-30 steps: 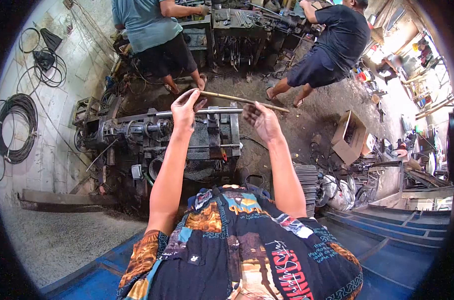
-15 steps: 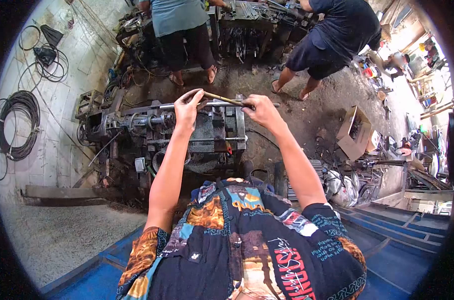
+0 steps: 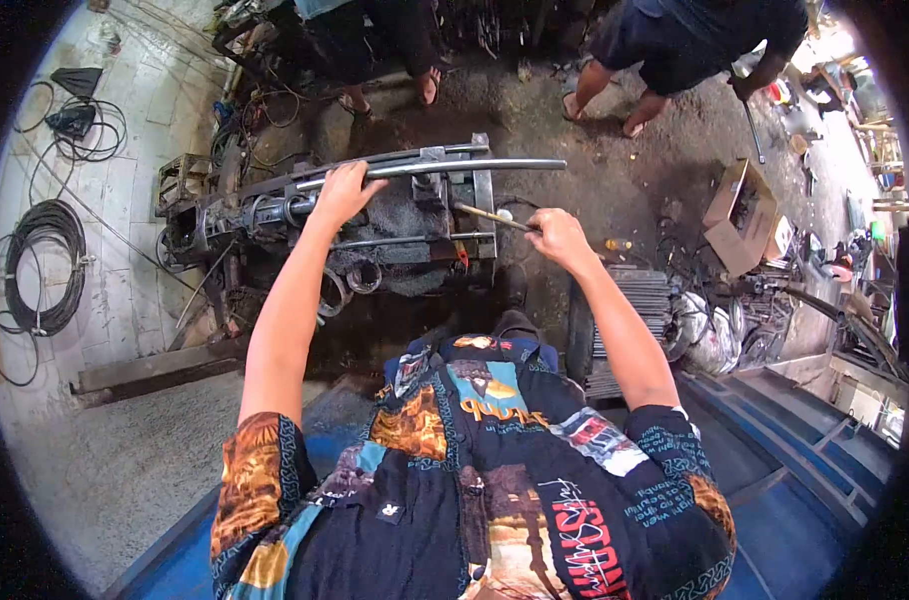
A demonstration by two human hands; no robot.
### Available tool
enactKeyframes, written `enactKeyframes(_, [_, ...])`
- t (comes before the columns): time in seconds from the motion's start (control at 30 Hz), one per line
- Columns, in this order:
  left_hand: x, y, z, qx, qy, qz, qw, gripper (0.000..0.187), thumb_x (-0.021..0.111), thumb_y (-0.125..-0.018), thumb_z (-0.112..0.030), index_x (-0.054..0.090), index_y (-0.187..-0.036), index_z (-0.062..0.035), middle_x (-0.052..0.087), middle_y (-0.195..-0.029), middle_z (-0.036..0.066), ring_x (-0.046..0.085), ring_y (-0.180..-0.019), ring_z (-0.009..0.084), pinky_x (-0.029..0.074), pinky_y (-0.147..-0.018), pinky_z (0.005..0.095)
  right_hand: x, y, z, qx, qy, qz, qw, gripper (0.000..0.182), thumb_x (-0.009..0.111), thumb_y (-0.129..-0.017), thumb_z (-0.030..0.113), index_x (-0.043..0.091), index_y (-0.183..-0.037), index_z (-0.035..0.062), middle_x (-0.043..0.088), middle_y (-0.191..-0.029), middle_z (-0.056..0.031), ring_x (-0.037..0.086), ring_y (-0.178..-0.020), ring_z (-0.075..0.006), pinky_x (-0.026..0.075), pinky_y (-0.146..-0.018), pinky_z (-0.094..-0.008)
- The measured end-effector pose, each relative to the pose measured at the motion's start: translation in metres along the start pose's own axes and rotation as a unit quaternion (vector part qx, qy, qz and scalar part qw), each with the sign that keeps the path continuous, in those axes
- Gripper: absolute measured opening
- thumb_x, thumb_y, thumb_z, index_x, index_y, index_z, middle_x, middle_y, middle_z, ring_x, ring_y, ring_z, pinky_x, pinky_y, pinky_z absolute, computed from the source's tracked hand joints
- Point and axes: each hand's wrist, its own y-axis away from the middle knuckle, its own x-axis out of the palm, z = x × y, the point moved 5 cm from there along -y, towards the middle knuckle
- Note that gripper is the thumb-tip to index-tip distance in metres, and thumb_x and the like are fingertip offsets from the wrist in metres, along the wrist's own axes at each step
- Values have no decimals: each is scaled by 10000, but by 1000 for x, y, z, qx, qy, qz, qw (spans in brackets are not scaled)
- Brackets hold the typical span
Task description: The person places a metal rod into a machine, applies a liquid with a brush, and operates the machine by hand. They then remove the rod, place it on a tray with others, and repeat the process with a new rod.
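My left hand (image 3: 345, 192) is closed around a shiny metal pipe (image 3: 475, 167) that lies lengthwise over the machine. To the right, my right hand (image 3: 558, 240) grips one end of a thin yellowish-brown rod (image 3: 497, 217). The rod's other end points left, right at a metal block on the machine's end. Under both hands stretches a greasy metal machine (image 3: 485, 190) with rails and grey shavings in its middle. A lower, thinner bar (image 3: 395, 241) runs across it nearer to me.
Two people stand beyond the machine; the right one holds a long tool (image 3: 755, 130). An open cardboard box (image 3: 732, 225) and stacked metal bars (image 3: 630, 310) lie to the right. Coiled black cable (image 3: 45, 265) rests by the left wall. Blue metal framework (image 3: 785, 520) surrounds me.
My left hand has let go of the rod and moved left onto the metal pipe. My right hand has come nearer to me and right with the rod. The view has tilted downward.
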Motion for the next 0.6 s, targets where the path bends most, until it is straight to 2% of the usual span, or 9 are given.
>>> enactKeyframes(0.07, [4,-8,-5,53,-39,-34,997,414,697,-833,-390,573,-824,4,645,-834,210,607,-846,415,455,-755,495,18,-10,-18,-5,-8,-1,1000,199,718,-747,207,717,-869,50,678,-914,-160,643,-924,-346,518,-803,-456])
enactKeyframes(0.13, [4,-15,-4,61,-41,-32,997,429,710,-819,-389,571,-769,13,628,-772,227,603,-774,429,466,-693,492,32,-25,-32,18,4,5,1000,177,709,-757,202,710,-850,52,675,-921,-161,641,-932,-343,520,-793,-460])
enactKeyframes(0.17, [2,-16,-7,78,-43,-48,995,426,721,-812,-371,561,-731,15,619,-750,233,597,-750,435,467,-664,497,34,-29,-34,-1,11,-27,1000,152,670,-772,183,704,-843,54,673,-908,-161,643,-911,-351,525,-771,-459])
enactKeyframes(0.2, [1,-17,-9,56,-54,-20,997,409,727,-807,-350,550,-726,9,622,-754,226,599,-760,429,464,-681,494,43,-33,-42,0,1,-21,1000,152,670,-772,183,704,-843,54,673,-908,-161,643,-911,-351,525,-771,-459])
enactKeyframes(0.27, [3,-18,-11,62,-65,-18,996,371,724,-822,-302,543,-776,19,611,-753,233,583,-761,437,448,-683,499,51,-48,-51,-95,22,-103,990,156,625,-770,149,708,-863,56,671,-892,-159,648,-878,-355,531,-746,-460])
enactKeyframes(0.33, [-1,-19,-17,61,-60,-15,996,352,731,-815,-276,544,-769,18,606,-743,233,585,-747,435,448,-668,496,53,-60,-57,-68,12,-72,995,146,593,-755,117,701,-826,50,671,-877,-159,652,-861,-356,538,-742,-465])
enactKeyframes(0.4, [-1,-18,-20,57,-52,-17,997,333,739,-808,-250,545,-762,17,602,-733,233,587,-732,433,448,-653,493,60,-72,-64,-31,16,-2,999,161,684,-760,182,709,-874,71,655,-904,-124,627,-943,-319,518,-806,-445])
enactKeyframes(0.43, [1,-18,-20,47,-44,-15,998,317,739,-807,-235,549,-757,14,603,-731,230,589,-724,431,447,-643,490,56,-73,-62,-56,-5,-48,997,116,599,-740,102,690,-765,34,673,-869,-158,652,-880,-351,542,-766,-470])
enactKeyframes(0.6, [5,-18,-30,-2,-58,6,998,334,724,-808,-291,547,-759,-12,620,-750,184,600,-753,394,420,-673,474,64,-87,-64,-65,11,-16,998,124,596,-737,89,694,-773,22,673,-872,-170,648,-904,-355,538,-790,-460])
